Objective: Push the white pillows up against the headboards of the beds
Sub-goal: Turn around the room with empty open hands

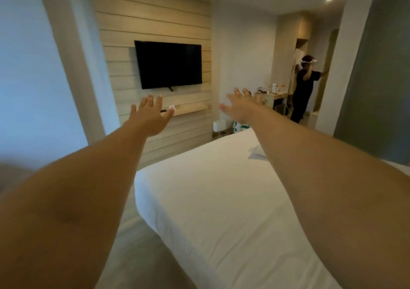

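Observation:
Both my arms stretch straight out in front of me. My left hand [148, 115] is raised toward the wall-mounted television [168, 65], fingers spread, holding nothing. My right hand [240, 106] is held out at the same height, also spread and holding nothing. Below them lies a bed [221, 200] with a smooth white sheet. A small folded white cloth [257, 152] rests on the bed's far right part, half hidden by my right forearm. No pillow and no headboard are in view.
A wood-panelled wall with a shelf [190, 109] stands beyond the bed's foot. A person in dark clothes [302, 89] stands by a small desk [270, 96] near the far doorway. A white bin [218, 125] sits on the floor. Grey floor runs along the bed's left side.

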